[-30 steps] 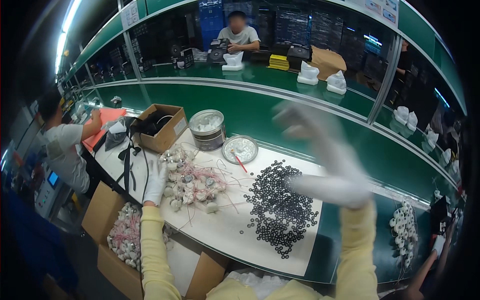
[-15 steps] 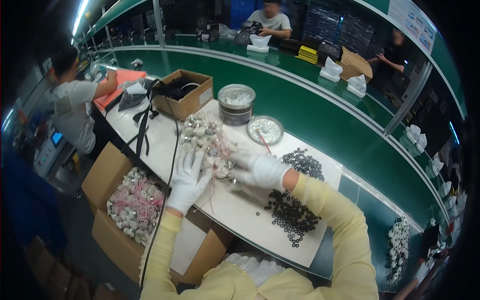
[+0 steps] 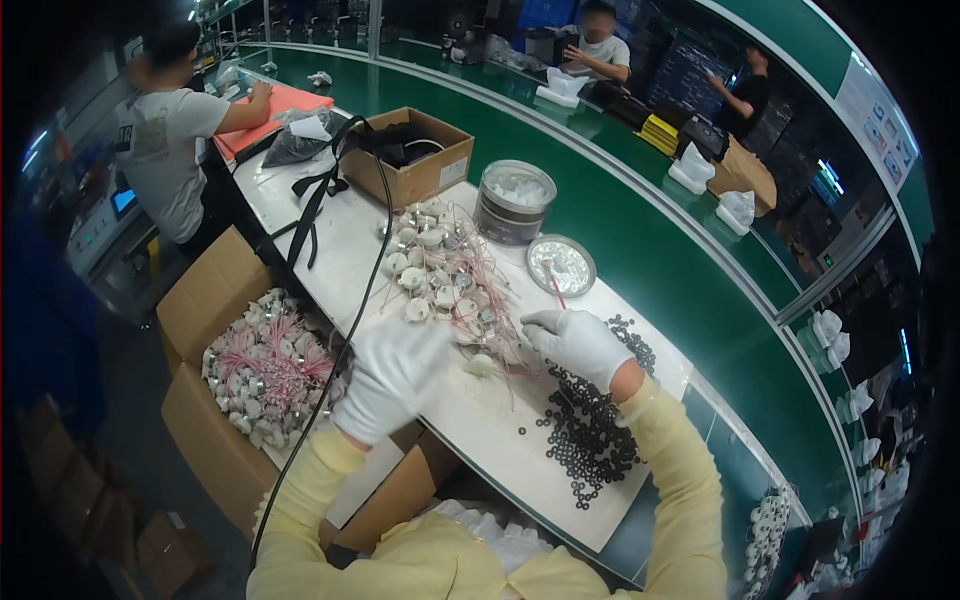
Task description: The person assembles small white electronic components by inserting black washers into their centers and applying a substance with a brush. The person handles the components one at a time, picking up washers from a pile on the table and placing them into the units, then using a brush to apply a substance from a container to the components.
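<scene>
A heap of small white motor-like parts with pink wires lies on the white work surface. My white-gloved left hand is at the heap's near left edge, above the table edge; motion smears its fingers. To the right of the heap is my gloved right hand, its fingers curled together beside the loose pink wires; what they hold, if anything, is hidden. One white part lies between my hands. Many small black rings are spread below and beside my right hand.
A round tin stands behind the heap. Near it is a shallow dish of white paste with a red stick. An open carton of similar parts sits at the left, below a hanging black cable. A brown box stands farther back.
My left hand has drawn back from the heap toward the near table edge. My right hand has shifted right, off the parts, and its fingers have curled. The head view has turned slightly.
</scene>
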Demonstrator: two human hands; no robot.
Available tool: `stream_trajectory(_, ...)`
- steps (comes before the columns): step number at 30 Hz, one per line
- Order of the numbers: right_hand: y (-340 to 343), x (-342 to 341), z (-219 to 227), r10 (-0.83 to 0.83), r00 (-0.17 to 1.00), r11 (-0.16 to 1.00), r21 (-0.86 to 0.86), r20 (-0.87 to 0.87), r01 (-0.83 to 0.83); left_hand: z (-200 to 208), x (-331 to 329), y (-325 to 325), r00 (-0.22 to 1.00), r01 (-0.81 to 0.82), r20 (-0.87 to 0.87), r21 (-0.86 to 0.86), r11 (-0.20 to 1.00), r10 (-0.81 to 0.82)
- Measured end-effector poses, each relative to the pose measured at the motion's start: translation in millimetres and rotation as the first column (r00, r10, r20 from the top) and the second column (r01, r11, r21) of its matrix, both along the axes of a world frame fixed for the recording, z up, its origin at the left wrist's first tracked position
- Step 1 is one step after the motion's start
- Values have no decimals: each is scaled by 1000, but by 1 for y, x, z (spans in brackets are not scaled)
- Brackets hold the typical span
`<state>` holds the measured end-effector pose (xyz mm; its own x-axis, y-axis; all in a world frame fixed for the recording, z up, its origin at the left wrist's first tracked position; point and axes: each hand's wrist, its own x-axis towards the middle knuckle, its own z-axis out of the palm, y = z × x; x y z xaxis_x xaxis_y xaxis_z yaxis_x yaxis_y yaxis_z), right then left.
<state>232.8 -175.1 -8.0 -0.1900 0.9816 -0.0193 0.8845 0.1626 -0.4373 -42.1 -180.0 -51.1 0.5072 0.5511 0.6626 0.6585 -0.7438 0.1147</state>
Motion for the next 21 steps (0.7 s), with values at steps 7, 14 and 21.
stream_trajectory(7,-14,-24,-27,2,948,825,535,318,-182,-20,44,3,994,92,61,8,996,-93)
stream_trajectory(14,-14,-16,-36,90,950,969,195,298,-153,-27,62,7,987,157,61,-120,980,-150)
stream_trajectory(21,-10,-5,-19,54,993,997,-59,101,-49,-37,63,10,998,58,24,-102,993,-56)
